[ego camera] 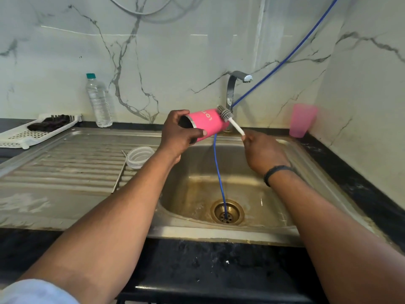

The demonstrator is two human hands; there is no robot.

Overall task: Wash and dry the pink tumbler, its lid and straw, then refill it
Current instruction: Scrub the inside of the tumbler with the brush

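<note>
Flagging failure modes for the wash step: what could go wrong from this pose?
1. The left hand holds the tumbler sideways over the sink by its rim end only; scrubbing might knock it loose.
2. The right hand pinches just the tip of the brush, so control looks weak.
3. The blue hose hangs right under the tumbler and could snag.

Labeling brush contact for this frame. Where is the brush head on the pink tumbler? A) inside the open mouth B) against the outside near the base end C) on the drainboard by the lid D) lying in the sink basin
B: the brush bristles sit against the outside of the pink tumbler at its closed end, while the left hand holds the open mouth end and the right hand grips the white handle.
</note>
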